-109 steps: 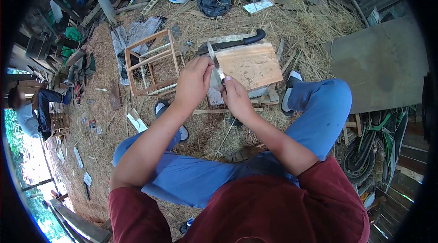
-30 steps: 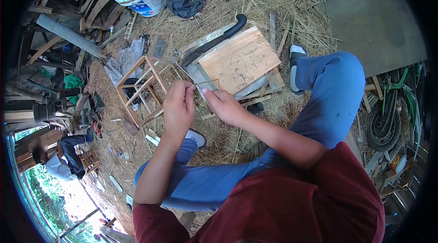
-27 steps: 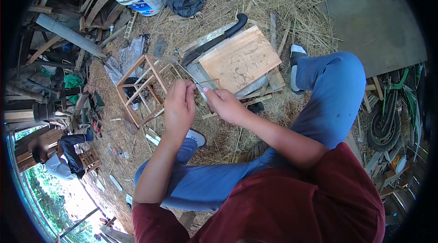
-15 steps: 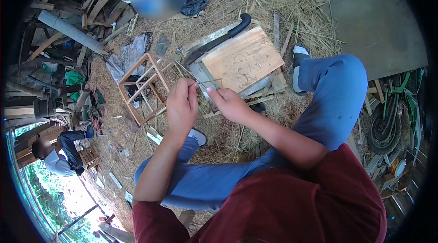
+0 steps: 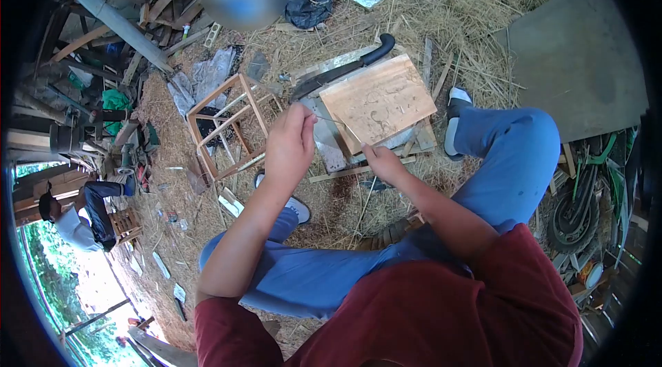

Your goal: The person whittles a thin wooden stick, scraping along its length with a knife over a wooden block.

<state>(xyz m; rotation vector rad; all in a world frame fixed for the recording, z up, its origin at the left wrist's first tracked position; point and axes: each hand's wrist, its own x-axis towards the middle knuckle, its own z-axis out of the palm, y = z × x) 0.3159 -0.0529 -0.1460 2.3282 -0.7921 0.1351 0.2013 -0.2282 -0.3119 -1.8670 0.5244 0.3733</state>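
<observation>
My left hand (image 5: pixel 289 141) is closed, its thumb and fingers pinched on one end of a thin, light strip (image 5: pixel 333 121). My right hand (image 5: pixel 385 163), lower and to the right, has its fingertips closed at the other end. Between them the strip bends sharply; its material is too fine to make out. Both hands hover at the near left side of a pale wooden board (image 5: pixel 396 91). Behind the board lies a machete (image 5: pixel 332 76) with a black handle. An open wooden frame (image 5: pixel 253 105) of slim bars stands left of my left hand.
Straw and wood scraps cover the ground. A large flat sheet (image 5: pixel 576 63) lies at the right, above a wheel (image 5: pixel 574 208). Black plastic bags (image 5: pixel 309 3) are at the back; piled timber (image 5: pixel 124 29) fills the upper left. Another person (image 5: pixel 76 225) sits at far left.
My hands have moved apart, the right one down and to the right. The strip now spans the gap between them. The view has shifted slightly.
</observation>
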